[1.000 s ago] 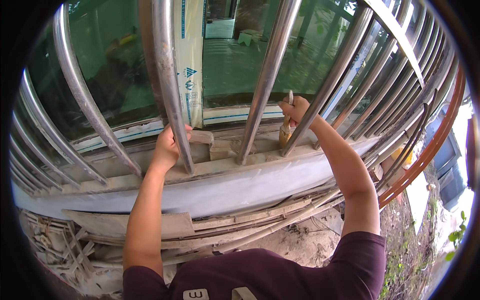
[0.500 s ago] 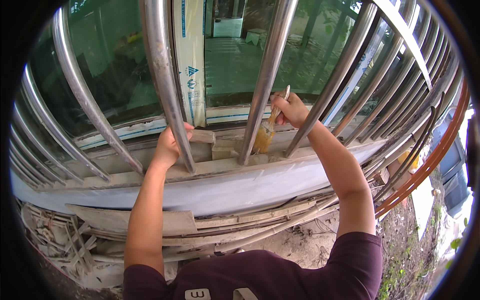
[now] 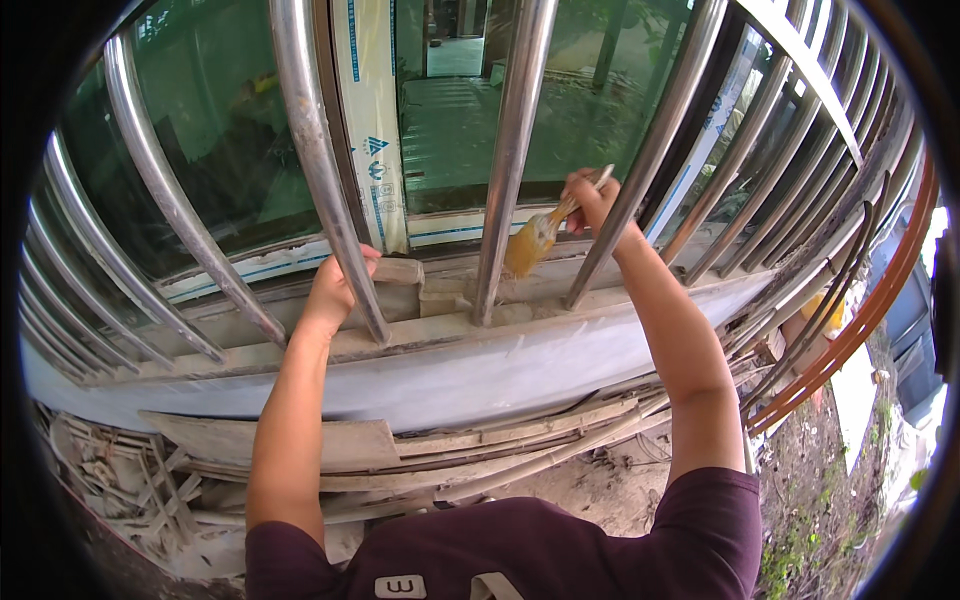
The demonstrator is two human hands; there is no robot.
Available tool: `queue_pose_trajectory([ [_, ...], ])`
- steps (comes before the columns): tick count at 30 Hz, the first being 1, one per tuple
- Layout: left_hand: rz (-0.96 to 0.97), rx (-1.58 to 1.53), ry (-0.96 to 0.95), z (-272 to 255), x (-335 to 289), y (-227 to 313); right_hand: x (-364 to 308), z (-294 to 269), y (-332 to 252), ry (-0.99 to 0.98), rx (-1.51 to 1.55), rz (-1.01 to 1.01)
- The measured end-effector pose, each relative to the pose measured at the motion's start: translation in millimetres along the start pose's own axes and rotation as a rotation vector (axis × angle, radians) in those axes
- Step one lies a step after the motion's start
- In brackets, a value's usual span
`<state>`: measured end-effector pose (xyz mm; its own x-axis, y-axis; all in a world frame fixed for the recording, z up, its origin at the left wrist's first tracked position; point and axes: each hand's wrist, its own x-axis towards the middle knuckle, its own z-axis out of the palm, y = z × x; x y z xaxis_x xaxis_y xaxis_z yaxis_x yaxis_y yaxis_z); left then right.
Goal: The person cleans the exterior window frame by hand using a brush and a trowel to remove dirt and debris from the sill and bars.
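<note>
My right hand (image 3: 592, 205) reaches between two metal bars and is closed around the handle of a paintbrush (image 3: 530, 247). Its yellowish bristles point down and left, just over the dusty window sill (image 3: 545, 285); whether they touch it I cannot tell. My left hand (image 3: 337, 290) is at a thick bar (image 3: 335, 195), which partly covers its fingers. Those fingers close on a short, dusty, wooden-looking piece (image 3: 400, 271) lying level behind the bar. Beside that piece, on the sill, is a pale box-edged object (image 3: 445, 295) whose kind I cannot make out.
Steel bars (image 3: 515, 150) stand in a row before green-tinted window glass (image 3: 455, 150) and a frame with protective film (image 3: 372, 130). Below the sill, a board (image 3: 300, 440) and long poles (image 3: 540, 475) lie along the wall. Orange pipes (image 3: 850, 360) run at the right.
My right hand has shifted slightly up and right, and the brush now slants more, its bristles raised a little. My left hand keeps its hold on the wooden-looking piece. The view has shifted slightly.
</note>
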<state>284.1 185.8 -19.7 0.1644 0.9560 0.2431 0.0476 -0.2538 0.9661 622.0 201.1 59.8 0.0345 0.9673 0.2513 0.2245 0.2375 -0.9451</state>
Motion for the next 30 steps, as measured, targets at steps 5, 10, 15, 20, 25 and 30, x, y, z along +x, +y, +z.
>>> queue_pose_trajectory([
  [5,-0.011,-0.063,-0.012,-5,7,-8,-19,-18,-15,0.321,0.087,-0.246],
  [10,-0.02,-0.229,-0.004,-4,14,-5,-55,-34,-42,0.48,0.114,-0.341],
  [15,0.025,-0.263,-0.055,2,24,18,-93,-55,-54,0.635,0.157,-0.454],
  [20,0.036,-0.35,-0.17,8,39,33,-128,-72,-59,0.75,0.172,-0.472],
  [25,0.011,-0.376,-0.32,16,51,46,-157,-86,-56,0.841,0.191,-0.483],
  [30,0.015,-0.336,-0.514,29,56,63,-183,-89,-50,0.901,0.259,-0.468],
])
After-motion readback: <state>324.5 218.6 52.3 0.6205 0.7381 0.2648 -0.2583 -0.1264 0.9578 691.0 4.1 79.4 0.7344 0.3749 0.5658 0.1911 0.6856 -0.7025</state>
